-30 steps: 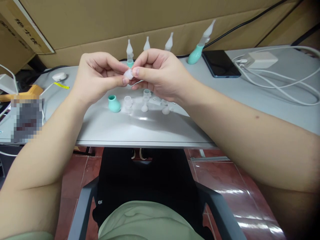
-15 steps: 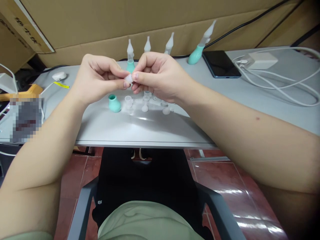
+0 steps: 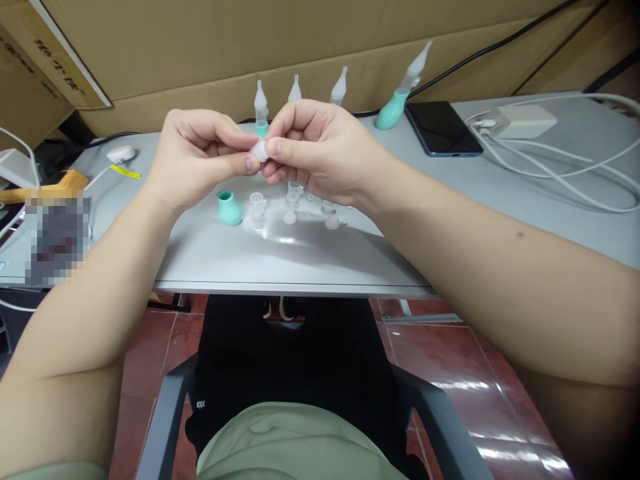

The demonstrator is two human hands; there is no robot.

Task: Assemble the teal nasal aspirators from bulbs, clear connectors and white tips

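Between the fingertips of both hands is a small whitish translucent piece [image 3: 259, 151], partly covered by the fingers. My left hand [image 3: 205, 150] pinches it from the left with thumb and forefinger. From the right, my right hand [image 3: 313, 147] pinches the same piece. Below the hands, on the table, stands a green rubber bulb [image 3: 230, 208] with an open top. A clear plastic cup-like part [image 3: 258, 205] is right of it. Further right lie a small whitish cap [image 3: 291, 217] and another whitish piece [image 3: 333, 221], among several clear parts.
Behind my hands stand several bulb-type nasal aspirators with white tips, one leaning [image 3: 400, 100] beside a black phone [image 3: 444, 129]. A white charger [image 3: 525, 122] with looped cable lies right. Cardboard [image 3: 200, 47] backs the grey table [image 3: 280, 263]. At left are a white plug [image 3: 121, 154] and a yellow object [image 3: 70, 185].
The fingers have shifted slightly around the small piece, and more of its whitish surface shows. The hands stay in nearly the same place; the parts on the table have not moved.
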